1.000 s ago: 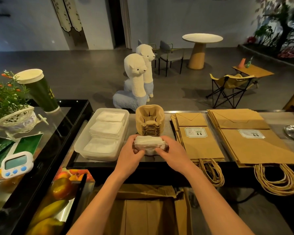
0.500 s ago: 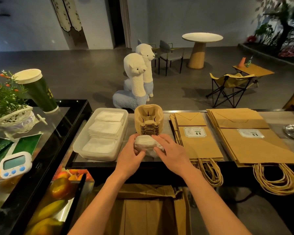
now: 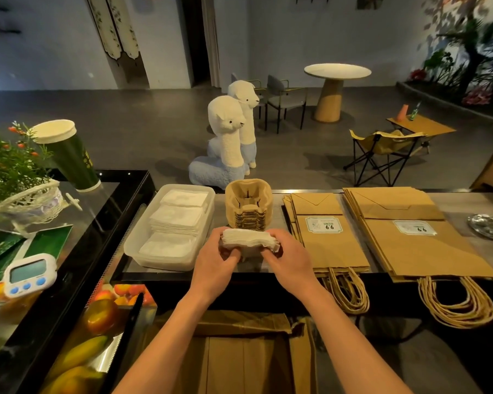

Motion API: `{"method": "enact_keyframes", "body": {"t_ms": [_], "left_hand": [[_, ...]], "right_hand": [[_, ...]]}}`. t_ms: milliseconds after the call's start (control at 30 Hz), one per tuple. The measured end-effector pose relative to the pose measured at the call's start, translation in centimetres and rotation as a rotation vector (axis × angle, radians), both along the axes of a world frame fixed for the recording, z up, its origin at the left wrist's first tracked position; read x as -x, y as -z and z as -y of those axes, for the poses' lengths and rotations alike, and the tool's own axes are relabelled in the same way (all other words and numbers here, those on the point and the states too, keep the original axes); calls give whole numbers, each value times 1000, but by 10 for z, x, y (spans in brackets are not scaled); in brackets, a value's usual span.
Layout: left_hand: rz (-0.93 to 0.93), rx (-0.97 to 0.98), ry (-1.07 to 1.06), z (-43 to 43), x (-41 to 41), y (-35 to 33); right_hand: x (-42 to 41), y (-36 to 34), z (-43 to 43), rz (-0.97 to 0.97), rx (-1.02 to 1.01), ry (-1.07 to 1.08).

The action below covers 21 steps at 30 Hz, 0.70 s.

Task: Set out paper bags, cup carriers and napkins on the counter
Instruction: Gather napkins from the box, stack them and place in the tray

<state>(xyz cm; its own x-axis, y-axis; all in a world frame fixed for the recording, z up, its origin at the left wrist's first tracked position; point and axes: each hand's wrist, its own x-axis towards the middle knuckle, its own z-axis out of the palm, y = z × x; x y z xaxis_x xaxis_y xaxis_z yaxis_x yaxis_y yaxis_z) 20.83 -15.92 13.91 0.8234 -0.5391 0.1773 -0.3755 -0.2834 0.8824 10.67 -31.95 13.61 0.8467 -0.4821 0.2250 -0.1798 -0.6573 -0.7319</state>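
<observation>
A white stack of napkins is held between my left hand and my right hand, just above the counter's near edge. Right behind it stands a stack of brown pulp cup carriers. To the left, a clear plastic tray holds three piles of white napkins. On the right lie two stacks of flat brown paper bags, a smaller one and a larger one, their twine handles hanging over the counter's edge.
A glass display case at left carries a green paper cup, a potted plant and a white timer. A silver dish sits at far right. An open cardboard box lies below the counter.
My right hand slid from over the napkin stack back to its right side; both hands have lifted the stack slightly and hold it by its ends.
</observation>
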Motion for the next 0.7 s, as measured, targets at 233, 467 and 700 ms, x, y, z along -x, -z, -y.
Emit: {"method": "enact_keyframes", "body": {"t_ms": [233,467,700], "left_hand": [[27,138,4,-22,3,-32],[216,91,-73,-66,-22,-49],[228,28,-214,-106,-60,-58]], "right_hand": [[-4,-25,-22,189,-72,12],[-32,-46,-56,294,1,-101],[-74,-43,-90,314,67,-144]]}}
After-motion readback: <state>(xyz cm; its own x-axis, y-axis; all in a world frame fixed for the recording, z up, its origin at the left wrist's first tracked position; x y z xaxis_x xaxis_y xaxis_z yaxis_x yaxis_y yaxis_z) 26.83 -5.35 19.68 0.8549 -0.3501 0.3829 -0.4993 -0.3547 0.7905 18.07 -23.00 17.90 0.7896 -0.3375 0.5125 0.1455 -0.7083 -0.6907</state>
